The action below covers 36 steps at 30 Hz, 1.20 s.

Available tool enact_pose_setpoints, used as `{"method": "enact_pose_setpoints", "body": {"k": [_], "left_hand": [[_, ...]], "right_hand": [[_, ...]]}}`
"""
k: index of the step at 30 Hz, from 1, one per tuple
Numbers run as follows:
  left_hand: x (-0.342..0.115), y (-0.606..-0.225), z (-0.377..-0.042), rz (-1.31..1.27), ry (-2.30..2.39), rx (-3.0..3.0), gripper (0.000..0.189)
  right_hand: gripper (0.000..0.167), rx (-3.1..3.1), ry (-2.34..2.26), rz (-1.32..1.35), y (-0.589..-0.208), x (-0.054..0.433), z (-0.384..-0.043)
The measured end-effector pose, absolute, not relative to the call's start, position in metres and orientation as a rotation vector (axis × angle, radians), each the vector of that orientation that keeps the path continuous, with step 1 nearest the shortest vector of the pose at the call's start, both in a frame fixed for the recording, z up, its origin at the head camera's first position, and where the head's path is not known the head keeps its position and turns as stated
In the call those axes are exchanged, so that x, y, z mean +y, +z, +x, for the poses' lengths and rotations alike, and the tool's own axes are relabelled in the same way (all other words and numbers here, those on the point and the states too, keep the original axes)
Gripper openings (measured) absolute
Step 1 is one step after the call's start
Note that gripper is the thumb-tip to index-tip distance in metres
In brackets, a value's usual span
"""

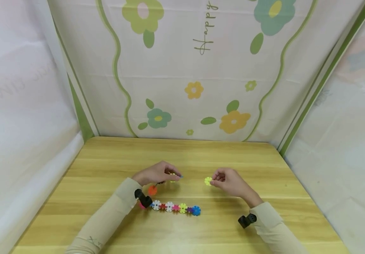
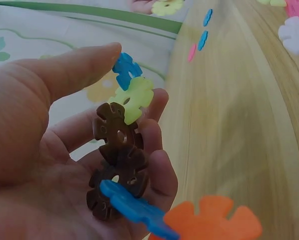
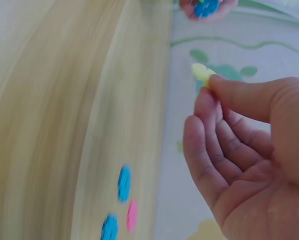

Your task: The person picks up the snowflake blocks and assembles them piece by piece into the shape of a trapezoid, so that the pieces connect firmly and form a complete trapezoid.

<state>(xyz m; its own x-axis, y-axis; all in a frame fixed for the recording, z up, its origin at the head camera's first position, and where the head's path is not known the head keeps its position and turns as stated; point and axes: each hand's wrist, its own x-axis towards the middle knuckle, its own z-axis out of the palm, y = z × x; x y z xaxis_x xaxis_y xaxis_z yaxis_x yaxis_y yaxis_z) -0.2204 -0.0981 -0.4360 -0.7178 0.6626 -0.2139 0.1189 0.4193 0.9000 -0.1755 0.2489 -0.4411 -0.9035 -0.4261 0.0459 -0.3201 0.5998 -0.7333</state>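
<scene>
In my left hand (image 1: 157, 173) is a joined chain of flower-shaped plastic discs. The left wrist view shows the thumb against its blue end disc (image 2: 127, 71). Below that come a yellow disc (image 2: 134, 99), brown discs (image 2: 108, 187), another blue disc (image 2: 134, 207) and an orange disc (image 2: 214, 222). To the right, my right hand (image 1: 231, 181) pinches a single yellow disc (image 1: 208, 181) between thumb and forefinger, apart from the chain. A second chain (image 1: 169, 206) of pink, white, red, yellow, purple and blue discs lies on the table, its left end partly behind my left wrist.
Loose blue discs (image 3: 124, 183) and a pink disc (image 3: 132, 215) lie on the wooden table (image 1: 233, 233). A printed cloth (image 1: 169, 63) hangs behind the table, with white cloth sides left and right. Each wrist wears a black camera mount (image 1: 247, 221).
</scene>
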Motion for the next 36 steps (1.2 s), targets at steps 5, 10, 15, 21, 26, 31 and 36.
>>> {"method": "enact_pose_setpoints", "body": {"k": [5,10,15,21,26,31,36], "left_hand": [[-0.097,-0.434,-0.219,0.721,1.258,2.137,0.037],[-0.098,-0.432,-0.218,0.748,1.252,2.129,0.036],[-0.097,-0.432,-0.217,0.766,1.246,2.116,0.035],[-0.095,-0.432,-0.217,0.793,1.240,2.121,0.033],[-0.094,-0.432,-0.216,0.807,1.251,2.120,0.028],[-0.092,-0.433,-0.214,0.812,1.286,2.115,0.021],[-0.090,-0.433,-0.212,0.811,1.308,2.111,0.020]], "right_hand": [[0.010,2.627,-1.346,-0.577,-0.438,0.224,-0.174],[0.011,2.561,-1.467,-0.561,-0.444,0.203,-0.174],[0.012,2.513,-1.493,-0.589,-0.446,0.187,-0.175],[0.013,2.525,-1.449,-0.604,-0.441,0.178,-0.174],[0.012,2.518,-1.429,-0.604,-0.439,0.175,-0.174],[0.011,2.516,-1.417,-0.626,-0.438,0.174,-0.176],[0.011,2.524,-1.398,-0.639,-0.438,0.174,-0.177]]}}
